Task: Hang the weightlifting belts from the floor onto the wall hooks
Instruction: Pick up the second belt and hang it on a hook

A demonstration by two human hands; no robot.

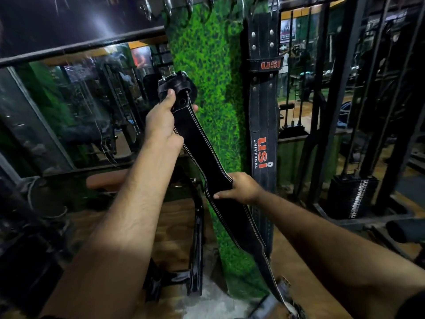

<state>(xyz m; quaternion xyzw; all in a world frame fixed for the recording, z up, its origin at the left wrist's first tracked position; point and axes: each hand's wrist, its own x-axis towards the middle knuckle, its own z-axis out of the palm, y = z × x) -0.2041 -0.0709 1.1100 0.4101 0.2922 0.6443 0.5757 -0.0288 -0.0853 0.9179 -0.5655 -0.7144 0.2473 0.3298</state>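
A long black leather belt (207, 157) with white stitching runs slantwise from upper left to lower right in front of me. My left hand (163, 120) grips its upper end just below the buckle (177, 82). My right hand (239, 188) holds the wide middle part by its edge. The belt's tail hangs down toward the floor at the lower right. A second black belt (263, 100) with red "USI" lettering hangs from a metal hook (274, 5) against the green turf wall panel (207, 65). More metal hooks (169, 8) line the top of the panel.
Mirrors and dark frame bars stand at the left. A brown padded bench (108, 180) and a black stand (197, 238) sit low by the panel. A weight stack (351, 194) and cable machine frames fill the right. The floor is wood-toned.
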